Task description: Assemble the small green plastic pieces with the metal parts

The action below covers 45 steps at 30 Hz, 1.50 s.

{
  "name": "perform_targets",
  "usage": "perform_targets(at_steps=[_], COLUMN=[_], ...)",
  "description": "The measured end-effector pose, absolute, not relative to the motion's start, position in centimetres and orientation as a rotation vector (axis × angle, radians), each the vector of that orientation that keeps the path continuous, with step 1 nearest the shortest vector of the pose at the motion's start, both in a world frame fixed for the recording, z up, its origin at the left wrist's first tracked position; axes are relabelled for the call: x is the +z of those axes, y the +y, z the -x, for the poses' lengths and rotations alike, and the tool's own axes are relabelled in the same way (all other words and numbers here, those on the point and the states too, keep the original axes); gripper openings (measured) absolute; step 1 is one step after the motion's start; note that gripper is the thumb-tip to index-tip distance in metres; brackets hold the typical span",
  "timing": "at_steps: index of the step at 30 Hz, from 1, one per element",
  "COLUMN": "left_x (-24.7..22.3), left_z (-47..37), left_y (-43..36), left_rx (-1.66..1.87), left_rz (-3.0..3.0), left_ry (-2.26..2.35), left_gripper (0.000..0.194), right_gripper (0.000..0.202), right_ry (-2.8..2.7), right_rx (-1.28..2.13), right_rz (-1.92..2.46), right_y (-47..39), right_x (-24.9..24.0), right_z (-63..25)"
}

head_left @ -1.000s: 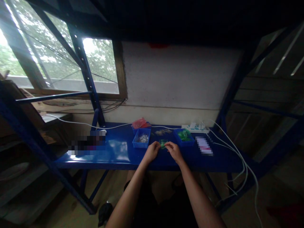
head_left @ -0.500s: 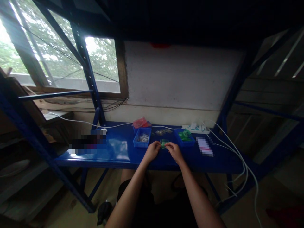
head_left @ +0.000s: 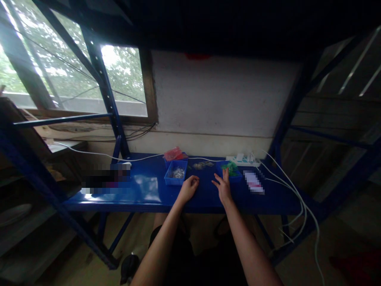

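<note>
Your right hand (head_left: 224,188) is hovering with its fingers spread, and it is showing nothing in its grasp. Its fingertips are overlapping the left part of the blue bin (head_left: 236,179) on the right half of the desk (head_left: 208,200); whether they are touching anything you cannot tell from here. The green pieces (head_left: 231,170) are lying in that bin, at and just beyond those fingertips and slightly to their right. They are forming a jumble, so no single long axis is showing. Your right hand is clearly the nearer one. Your left hand (head_left: 189,188) is resting near the desk's front edge with its fingers curled in; you cannot tell whether they are pinching anything. It is sitting just right of the bin of metal parts (head_left: 175,181).

For room, bare blue desktop is showing between your hands and from the green pieces' bin down to the front edge. That bin's rim is standing around the pieces as the edge to clear. A power strip (head_left: 244,160) is lying behind it along the desk's back edge, and a blurred white-and-pink item (head_left: 254,182) is lying just to its right.
</note>
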<state>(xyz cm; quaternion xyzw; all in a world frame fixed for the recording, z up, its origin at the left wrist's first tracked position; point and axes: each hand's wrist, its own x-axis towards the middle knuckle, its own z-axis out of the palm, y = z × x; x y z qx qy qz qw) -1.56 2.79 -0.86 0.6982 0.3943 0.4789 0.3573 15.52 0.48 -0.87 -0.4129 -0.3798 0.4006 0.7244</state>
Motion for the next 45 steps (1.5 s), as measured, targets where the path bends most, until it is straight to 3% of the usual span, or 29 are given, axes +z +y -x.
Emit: perform_targets(at_steps=[12,20,29,45], left_x=[-0.6,-0.3,-0.5,-0.6], left_z=[1.5,1.5,1.4,1.4], left_y=[2.7,2.4,2.7,2.6], left_rx=[1.201,1.208,1.237,1.244], left_rz=[-1.854,-1.913,-1.887,-1.865], left_ry=[1.029,1.076,1.182,1.157], left_gripper=[0.014,0.018,0.020,0.021], right_gripper=[0.087,0.040,0.051,0.034], right_ry=[-0.998,-1.425,-2.262,-2.257], right_rx=[0.770,0.428,0.024,-0.183], right_rz=[0.925,1.198,1.708,1.721], right_y=[0.3,3.6,8.9,7.9], right_x=[-1.2,-1.6,2.0,3.5], right_z=[-15.2,-14.6,-12.7,-11.8])
